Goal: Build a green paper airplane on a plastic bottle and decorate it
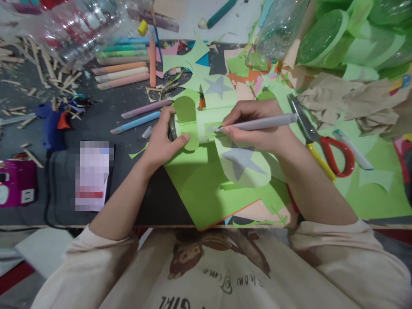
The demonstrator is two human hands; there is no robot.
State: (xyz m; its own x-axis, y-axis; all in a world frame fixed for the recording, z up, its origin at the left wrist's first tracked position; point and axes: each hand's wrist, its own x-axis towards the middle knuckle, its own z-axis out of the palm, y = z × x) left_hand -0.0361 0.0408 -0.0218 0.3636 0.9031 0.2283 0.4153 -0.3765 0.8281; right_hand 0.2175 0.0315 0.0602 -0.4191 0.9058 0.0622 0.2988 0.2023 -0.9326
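Observation:
A small craft figure (204, 125), a tube wrapped in pale green paper, lies on its side before me. Two rounded paper flaps with grey stars, an upper flap (219, 91) and a lower flap (243, 165), stick out from it. My left hand (164, 139) is closed around its left end, thumb on a green round piece of paper. In my right hand (255, 126) is a grey marker (267, 123), pinched near the tip. Its point meets the tube's side, where small grey dots show. Green sheets (199, 184) lie underneath.
Open scissors (318, 141) with red and yellow handles lie to the right. On the left are a phone (93, 176), a blue glue gun (53, 126) with its cord and a purple box (17, 182). Several markers (124, 73), paper scraps and plastic bottles (280, 32) fill the back.

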